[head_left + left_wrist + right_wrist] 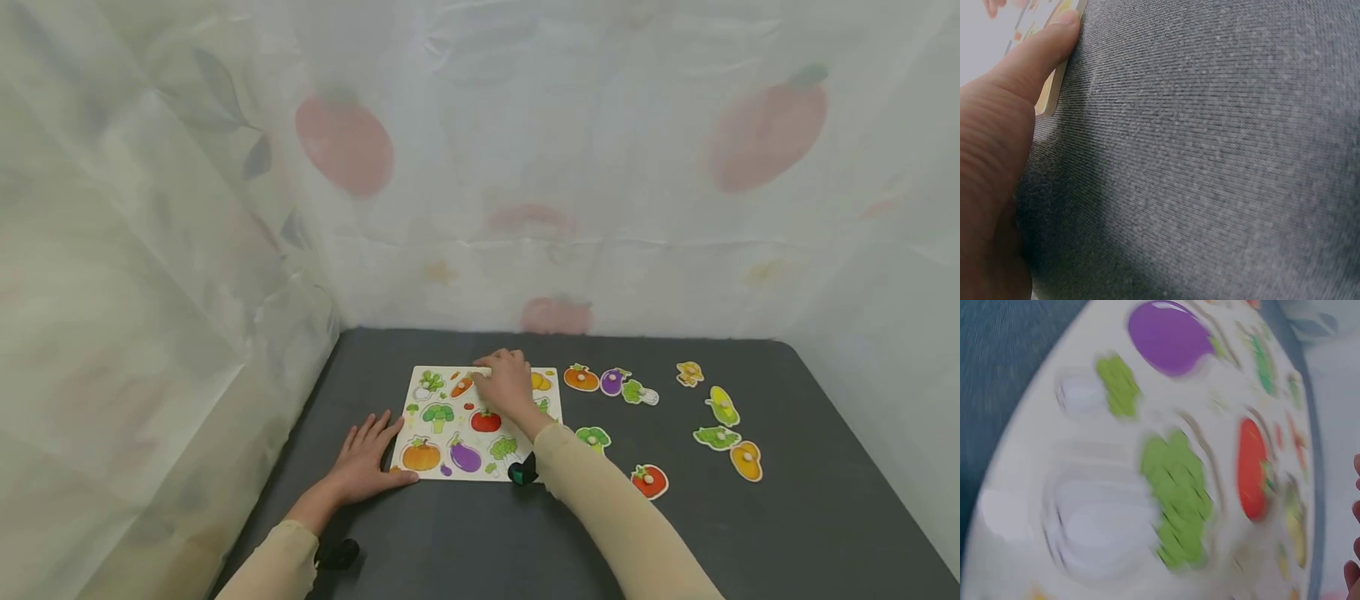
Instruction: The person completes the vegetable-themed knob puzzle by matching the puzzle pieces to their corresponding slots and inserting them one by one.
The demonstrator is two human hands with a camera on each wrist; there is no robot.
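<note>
My left hand [365, 462] rests with spread fingers at the left edge of a cream vegetable puzzle board [480, 476]. Its thumb [1054, 47] lies on the board's front edge in the left wrist view. Over the back of the board is my right hand [507, 385], fingers loosely bent, with nothing visible between them. Just left of its fingertips, a carrot piece [462, 387] with a small knob sits on the board. Beside that lies a turnip piece [430, 383]. The board's bok choy [1175, 500], eggplant [1169, 337] and tomato [1252, 469] appear blurred in the right wrist view.
Knobbed pieces lie right of the board on the dark table [450, 542]: pumpkin [581, 377], eggplant [613, 382], bok choy [640, 392], broccoli [594, 438], tomato [649, 481], corn [722, 406], peas [717, 437] and two yellowish ones. Printed sheeting [450, 275] hangs behind and beside it.
</note>
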